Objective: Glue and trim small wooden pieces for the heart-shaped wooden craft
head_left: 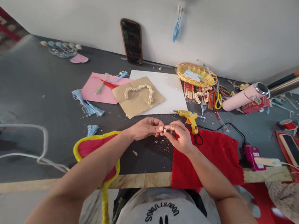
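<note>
Above the front part of the table, my left hand [149, 129] and my right hand [178, 136] meet fingertip to fingertip. Between them is a tiny cream bead-like piece [165, 130], pinched by my right thumb and fingers. My left thumb and forefinger are pressed together right beside it; whether they grip part of it is hidden. Just behind my hands, a curved string of cream pieces [139, 87] lies on a brown paper square [129, 104]. A yellow glue gun [191, 119] rests behind my right hand, its nozzle pointing left.
A red cloth [207, 156] hangs over the front edge. Under my left forearm lies a yellow-rimmed fan shape [91, 145]. Blue tassels [88, 103], a wicker basket [197, 74], scissors [218, 100], a pink flask [244, 97] and a power strip [254, 158] surround the workspace. A phone [132, 41] leans against the wall.
</note>
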Available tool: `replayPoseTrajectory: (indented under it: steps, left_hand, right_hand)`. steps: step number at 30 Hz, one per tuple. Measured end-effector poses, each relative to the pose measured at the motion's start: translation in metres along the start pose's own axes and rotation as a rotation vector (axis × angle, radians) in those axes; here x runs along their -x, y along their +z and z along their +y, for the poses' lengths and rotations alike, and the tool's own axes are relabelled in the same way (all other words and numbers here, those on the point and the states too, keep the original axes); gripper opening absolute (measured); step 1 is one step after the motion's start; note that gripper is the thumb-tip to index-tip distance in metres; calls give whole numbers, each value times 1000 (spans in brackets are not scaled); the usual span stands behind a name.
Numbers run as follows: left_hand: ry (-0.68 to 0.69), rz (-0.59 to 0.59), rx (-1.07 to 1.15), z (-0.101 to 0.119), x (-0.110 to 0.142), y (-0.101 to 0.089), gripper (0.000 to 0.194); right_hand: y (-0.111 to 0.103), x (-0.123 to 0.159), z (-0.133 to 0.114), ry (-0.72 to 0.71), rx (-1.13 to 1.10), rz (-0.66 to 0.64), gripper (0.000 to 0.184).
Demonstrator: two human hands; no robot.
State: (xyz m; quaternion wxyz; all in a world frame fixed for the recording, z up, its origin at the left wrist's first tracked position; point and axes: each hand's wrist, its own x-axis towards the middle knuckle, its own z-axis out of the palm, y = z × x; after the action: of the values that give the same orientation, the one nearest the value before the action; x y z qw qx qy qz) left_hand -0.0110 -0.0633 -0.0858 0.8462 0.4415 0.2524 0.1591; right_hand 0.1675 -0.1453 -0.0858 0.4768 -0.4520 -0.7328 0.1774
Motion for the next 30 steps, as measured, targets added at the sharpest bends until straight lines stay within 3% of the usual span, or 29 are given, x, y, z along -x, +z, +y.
replayPoseTrajectory:
  steps: [10,30]
  left_hand:
    - [-10,-22,-37,-4,-1,-6,27]
    - [0,-23,-50,-3,-1,-4,27]
  right_hand:
    - [1,1,3,-27,46,-14,15]
    - [2,1,4,-26,37,-26,12]
